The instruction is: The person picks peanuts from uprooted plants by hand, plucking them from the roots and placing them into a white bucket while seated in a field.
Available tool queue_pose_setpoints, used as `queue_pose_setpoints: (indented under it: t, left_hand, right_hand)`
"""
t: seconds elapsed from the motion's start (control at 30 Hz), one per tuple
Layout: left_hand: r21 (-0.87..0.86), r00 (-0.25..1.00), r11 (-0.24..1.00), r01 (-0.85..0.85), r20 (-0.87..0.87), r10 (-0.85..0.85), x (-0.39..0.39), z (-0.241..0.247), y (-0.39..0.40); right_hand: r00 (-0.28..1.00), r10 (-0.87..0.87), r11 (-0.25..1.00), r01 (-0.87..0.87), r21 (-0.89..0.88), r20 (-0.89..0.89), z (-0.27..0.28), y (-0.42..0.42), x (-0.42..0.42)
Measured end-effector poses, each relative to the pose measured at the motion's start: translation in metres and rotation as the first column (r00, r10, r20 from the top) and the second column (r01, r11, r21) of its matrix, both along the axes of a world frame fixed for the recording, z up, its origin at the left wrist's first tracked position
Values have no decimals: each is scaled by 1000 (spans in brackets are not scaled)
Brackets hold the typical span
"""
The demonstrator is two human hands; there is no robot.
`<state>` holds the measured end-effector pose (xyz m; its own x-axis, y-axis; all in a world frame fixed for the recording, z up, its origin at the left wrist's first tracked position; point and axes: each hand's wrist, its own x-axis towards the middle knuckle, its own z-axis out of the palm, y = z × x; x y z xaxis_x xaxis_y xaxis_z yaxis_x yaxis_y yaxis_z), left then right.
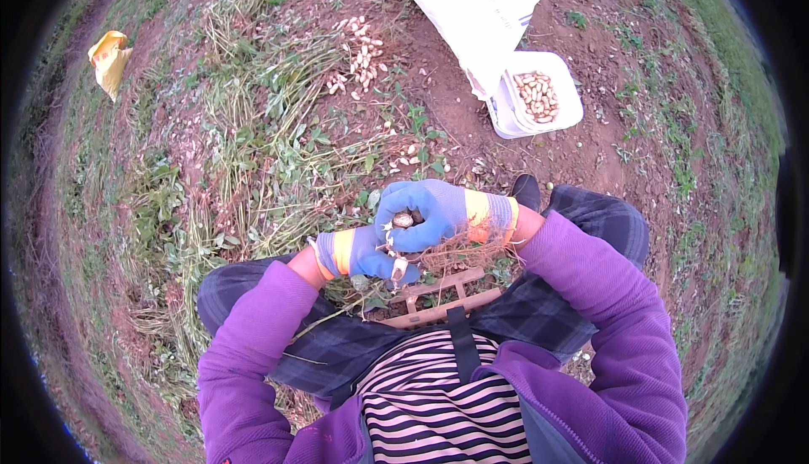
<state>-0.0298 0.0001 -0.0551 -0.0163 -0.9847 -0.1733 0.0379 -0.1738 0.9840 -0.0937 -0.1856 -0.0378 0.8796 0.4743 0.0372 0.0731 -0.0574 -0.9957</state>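
Both hands wear blue rubber-coated knit gloves and meet in front of my lap. My right hand (pixel 417 214) curls around a few peanut pods (pixel 402 219), one showing between thumb and fingers. Just below it, my left hand (pixel 373 262) grips a peanut plant (pixel 357 303); its stems trail down over my left leg. The plant's thin brown roots (pixel 464 249) spread to the right under my right wrist. A single pale pod (pixel 399 268) hangs from the plant by the left fingers. Part of the left hand is hidden behind the right.
A wooden slatted stool (pixel 436 290) is between my legs. Ahead right, a white plastic tub (pixel 572 94) holds peanuts (pixel 537 94), with a white sack (pixel 474 15) against it. Picked peanuts (pixel 363 56) lie on soil beside pulled plants (pixel 272 91). A yellow sack (pixel 110 62) stands far left.
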Motion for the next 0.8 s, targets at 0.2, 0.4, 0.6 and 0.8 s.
queue_pose_setpoints:
  t: [0.2,0.4,0.6,0.8]
  left_hand:
    - [223,995,975,8,-97,14,4,3,3]
    - [104,958,976,-189,-200,206,-8,3,2]
    - [216,998,975,-57,-25,64,3,12,-5]
    - [43,986,985,-168,10,168,4,18,-11]
  right_hand:
    - [957,-45,983,93,157,-287,-4,-2,1]
    - [999,-45,999,44,-8,-18,-3,-2,4]
    - [939,-93,986,134,103,-331,4,-2,1]
    - [807,-86,857,359,370,-585,-5,-1,-1]
